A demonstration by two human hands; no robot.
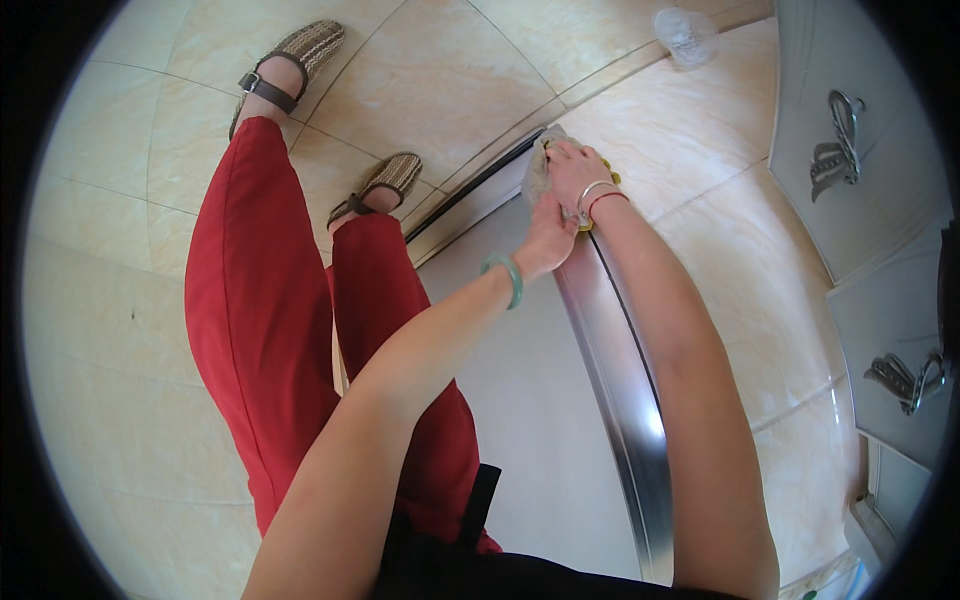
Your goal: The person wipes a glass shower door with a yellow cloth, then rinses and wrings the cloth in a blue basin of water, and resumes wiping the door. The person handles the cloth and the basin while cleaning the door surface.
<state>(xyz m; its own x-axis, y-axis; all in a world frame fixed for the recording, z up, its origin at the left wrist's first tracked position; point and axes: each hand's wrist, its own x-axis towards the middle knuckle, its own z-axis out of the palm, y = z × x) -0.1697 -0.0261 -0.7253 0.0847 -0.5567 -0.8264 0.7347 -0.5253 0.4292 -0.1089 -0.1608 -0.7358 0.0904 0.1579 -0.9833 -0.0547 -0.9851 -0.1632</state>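
The left hand, with a green bangle at its wrist, lies against the lower part of a greyish cloth; its fingers are partly hidden, so I cannot tell whether it grips or only presses. The cloth sits at the far end of a shiny metal edge, showing mostly to the left of the right hand and under it, with bits of yellow peeking out at the right. The right hand is bent over the cloth and grasps it, its fingers toward the top.

At the left, pale marbled floor tiles spread out behind legs in red trousers and striped shoes. In the middle is a smooth pale panel, bordered on its right by the metal edge. Further right come more glossy tiles, a clear tub near the top, and grey doors with curved metal handles.

Counted: two shoes, one bangle, one cloth, two bands on the right wrist, one tub, two handles.
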